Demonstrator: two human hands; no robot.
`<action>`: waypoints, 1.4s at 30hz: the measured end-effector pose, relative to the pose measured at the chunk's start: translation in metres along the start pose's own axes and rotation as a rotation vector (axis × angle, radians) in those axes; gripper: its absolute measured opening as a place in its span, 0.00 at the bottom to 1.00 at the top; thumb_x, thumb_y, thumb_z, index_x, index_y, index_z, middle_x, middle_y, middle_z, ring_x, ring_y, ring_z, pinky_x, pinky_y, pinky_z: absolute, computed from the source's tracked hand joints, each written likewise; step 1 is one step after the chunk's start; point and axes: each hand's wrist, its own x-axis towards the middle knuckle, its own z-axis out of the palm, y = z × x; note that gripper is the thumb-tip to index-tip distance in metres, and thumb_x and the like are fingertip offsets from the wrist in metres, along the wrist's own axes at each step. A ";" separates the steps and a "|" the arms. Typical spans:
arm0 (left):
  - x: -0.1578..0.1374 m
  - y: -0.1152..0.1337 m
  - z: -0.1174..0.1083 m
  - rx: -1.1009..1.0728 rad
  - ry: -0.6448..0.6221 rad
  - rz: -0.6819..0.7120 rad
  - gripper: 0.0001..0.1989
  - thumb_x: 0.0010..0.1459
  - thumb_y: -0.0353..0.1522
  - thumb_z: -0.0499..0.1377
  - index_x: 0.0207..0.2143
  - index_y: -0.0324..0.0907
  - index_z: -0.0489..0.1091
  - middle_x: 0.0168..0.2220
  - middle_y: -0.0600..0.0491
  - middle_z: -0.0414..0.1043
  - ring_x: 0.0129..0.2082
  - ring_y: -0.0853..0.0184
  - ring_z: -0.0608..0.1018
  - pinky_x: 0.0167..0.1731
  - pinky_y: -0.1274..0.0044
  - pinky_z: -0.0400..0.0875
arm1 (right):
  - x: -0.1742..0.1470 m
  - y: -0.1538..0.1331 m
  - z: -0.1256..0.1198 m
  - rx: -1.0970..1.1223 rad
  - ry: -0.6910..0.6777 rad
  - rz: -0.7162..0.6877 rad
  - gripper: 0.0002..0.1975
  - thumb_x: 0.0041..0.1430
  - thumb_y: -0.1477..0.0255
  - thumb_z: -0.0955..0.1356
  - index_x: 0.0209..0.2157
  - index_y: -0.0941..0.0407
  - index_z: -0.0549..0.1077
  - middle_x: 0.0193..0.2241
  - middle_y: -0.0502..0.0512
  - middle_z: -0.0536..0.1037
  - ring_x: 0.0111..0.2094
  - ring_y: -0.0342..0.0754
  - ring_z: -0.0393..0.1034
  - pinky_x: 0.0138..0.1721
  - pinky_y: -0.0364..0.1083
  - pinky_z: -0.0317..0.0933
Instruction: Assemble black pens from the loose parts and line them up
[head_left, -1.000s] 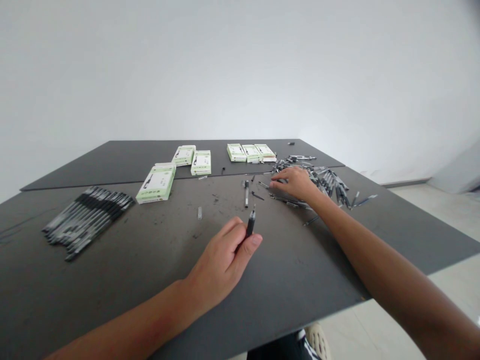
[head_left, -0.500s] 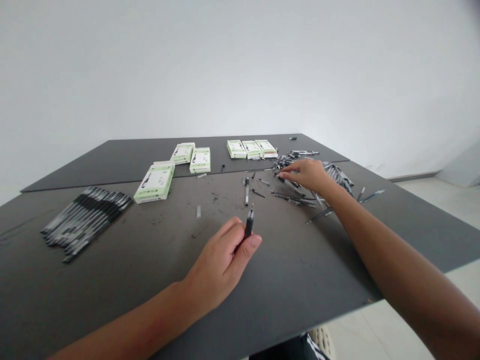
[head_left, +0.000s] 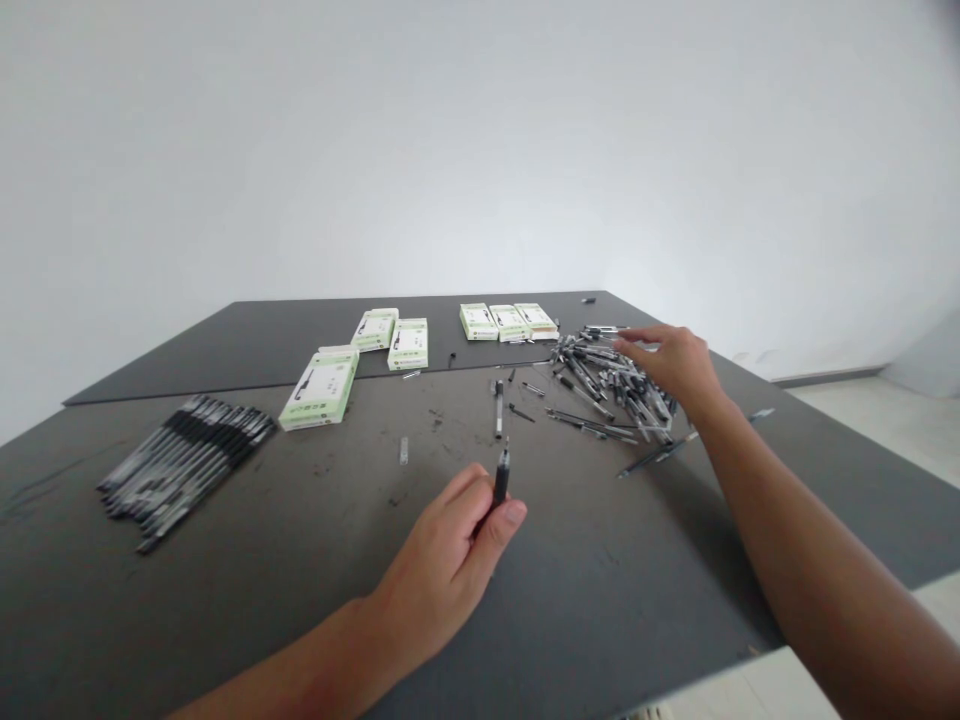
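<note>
My left hand (head_left: 454, 545) is closed around an uncapped black pen (head_left: 502, 474), its tip pointing up and away from me. The pen's lower end is hidden in my fist. Over the far right side of a heap of loose pens and pen parts (head_left: 600, 372), my right hand (head_left: 671, 365) reaches out with thumb and fingers stretched and slightly apart; nothing shows between them. A single clear-barrelled pen (head_left: 499, 410) lies just beyond my left hand. Small black and clear pieces, among them a clear cap (head_left: 403, 450), are scattered nearby.
On the dark table (head_left: 300, 600), a row of pens (head_left: 187, 465) lies side by side at the left. Green-and-white boxes stand behind: a near one (head_left: 321, 388), two more (head_left: 409, 343) beyond it, and three (head_left: 508, 321) towards the back. A white wall rises behind.
My right hand has lifted from the near left part of the heap and moved right and away, its fingers opening. The left hand still holds the pen. The view has tilted up slightly.
</note>
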 end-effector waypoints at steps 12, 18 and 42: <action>0.001 -0.001 0.000 0.018 0.002 -0.003 0.20 0.79 0.43 0.49 0.34 0.44 0.66 0.34 0.54 0.66 0.35 0.65 0.72 0.38 0.73 0.65 | 0.010 0.034 0.001 -0.161 -0.197 0.064 0.26 0.66 0.49 0.68 0.54 0.49 0.86 0.49 0.61 0.87 0.50 0.64 0.81 0.50 0.57 0.69; 0.000 -0.003 0.001 0.042 0.009 0.005 0.19 0.79 0.42 0.50 0.33 0.44 0.66 0.33 0.54 0.67 0.34 0.65 0.72 0.37 0.74 0.66 | 0.008 0.028 0.026 -0.201 -0.414 -0.050 0.22 0.63 0.49 0.70 0.51 0.42 0.87 0.44 0.56 0.88 0.45 0.60 0.81 0.45 0.54 0.69; 0.000 0.002 -0.001 0.051 -0.058 0.006 0.17 0.79 0.41 0.51 0.36 0.43 0.68 0.35 0.54 0.68 0.35 0.66 0.74 0.38 0.74 0.67 | 0.008 0.015 0.032 -0.426 -0.509 -0.211 0.23 0.69 0.52 0.64 0.55 0.41 0.86 0.51 0.61 0.85 0.52 0.67 0.74 0.51 0.60 0.63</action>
